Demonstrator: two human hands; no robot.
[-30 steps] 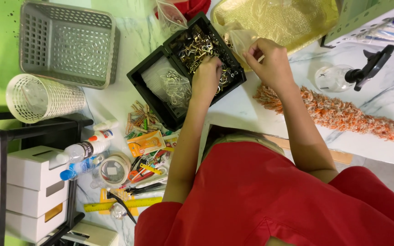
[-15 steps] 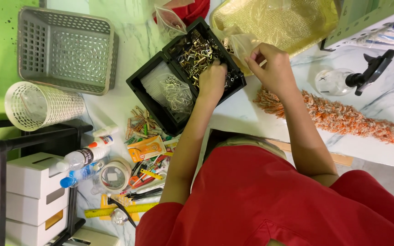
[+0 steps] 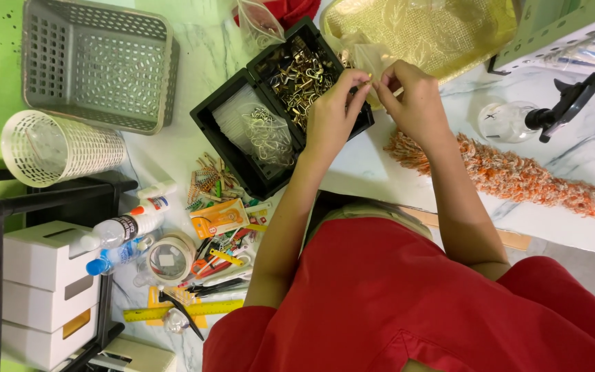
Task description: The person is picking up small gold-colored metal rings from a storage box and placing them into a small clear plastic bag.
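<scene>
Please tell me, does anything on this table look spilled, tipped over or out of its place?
Yes. The white mesh cup lies on its side beside the upright grey basket. Small clips and pegs lie loose on the marble table next to the black tray, not inside it. Nothing looks broken.

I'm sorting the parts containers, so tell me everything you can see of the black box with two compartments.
The black box looks like plastic, rectangular and open-topped, with a wall splitting it into two compartments. It sits turned at an angle on the marble table. One compartment holds small gold metal clips in a loose heap; the other holds a clear bag of silver clips. The left hand hovers over its corner; whether it touches is unclear.
</scene>
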